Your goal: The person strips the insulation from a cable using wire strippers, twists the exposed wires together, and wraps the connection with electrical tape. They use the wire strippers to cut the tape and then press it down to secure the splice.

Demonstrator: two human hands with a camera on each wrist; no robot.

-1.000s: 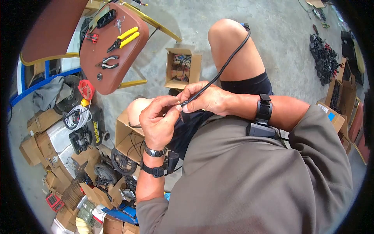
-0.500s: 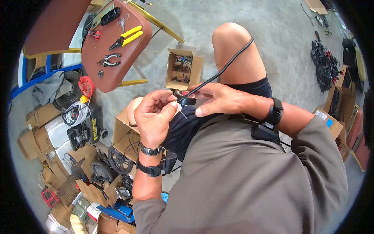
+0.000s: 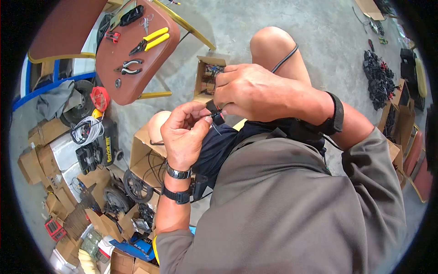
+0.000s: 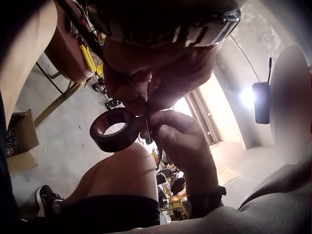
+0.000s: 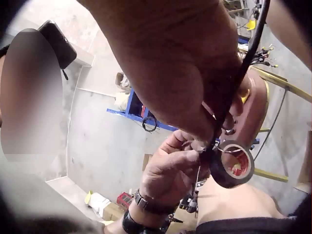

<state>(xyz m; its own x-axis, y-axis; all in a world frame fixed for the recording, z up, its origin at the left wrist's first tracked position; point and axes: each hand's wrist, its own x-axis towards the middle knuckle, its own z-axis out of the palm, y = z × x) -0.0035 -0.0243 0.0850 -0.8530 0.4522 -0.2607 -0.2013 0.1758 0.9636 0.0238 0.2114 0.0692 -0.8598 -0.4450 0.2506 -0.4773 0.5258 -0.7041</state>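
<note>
In the head view my left hand point(image 3: 185, 132) pinches the lower end of a black cable point(image 3: 285, 58) between thumb and fingertips. A thin grey wire end point(image 3: 216, 130) sticks out below the thumb. A roll of black electrical tape point(image 5: 233, 165) hangs at the cable end, its red-and-white core showing in the right wrist view. My right hand point(image 3: 255, 93) is bent over the cable just above, its thumb and fingers on either side of it. In the left wrist view the tape roll point(image 4: 116, 130) sits beside the right fingertips; the wrapped spot is mostly hidden by the fingers.
A brown chair point(image 3: 132, 55) holds yellow-handled pliers point(image 3: 149, 41), smaller pliers point(image 3: 130, 67) and scissors point(image 3: 146, 23). An open carton point(image 3: 204, 86) with small parts stands ahead on the floor. Boxes and wheels crowd the left side; a pile of black cables point(image 3: 379, 77) lies right.
My right hand let go near the tape roll, opened, then came up over the cable and bent its fingers in again. The tape roll has come into view; my left hand kept its pinch.
</note>
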